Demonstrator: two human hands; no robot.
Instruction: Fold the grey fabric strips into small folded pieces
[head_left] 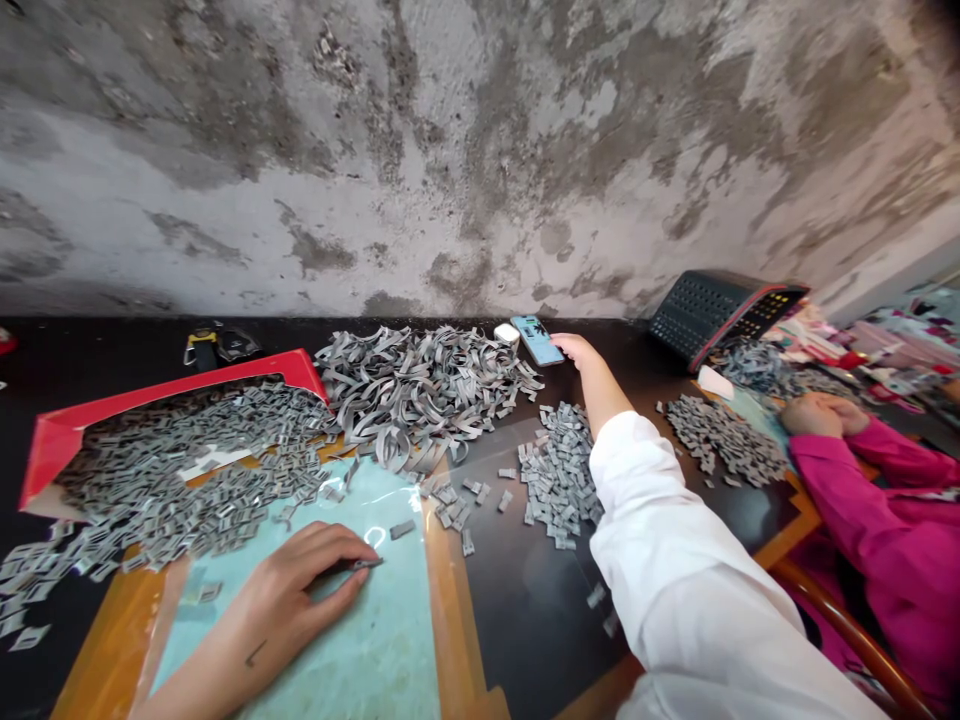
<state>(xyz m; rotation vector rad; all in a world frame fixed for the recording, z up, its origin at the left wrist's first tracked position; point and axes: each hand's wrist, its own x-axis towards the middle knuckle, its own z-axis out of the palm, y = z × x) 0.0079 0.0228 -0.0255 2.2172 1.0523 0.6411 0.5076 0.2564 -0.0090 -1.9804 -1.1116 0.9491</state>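
Stained concrete wall (450,150) rises behind a dark table (75,340). Left hand (296,590) is closed, its fingertips pinching one small grey piece (367,564) above a pale blue sheet (390,640). Right hand (576,352) is extended and open, resting against the edge of a phone (538,340). Grey strips (420,390) lie heaped beyond the left hand; grey clips (187,480) spread across a red box lid (180,385) to its left. A clip pile (559,475) lies below the right hand. At far right, a co-worker's clasped hands (817,415) rest on the table.
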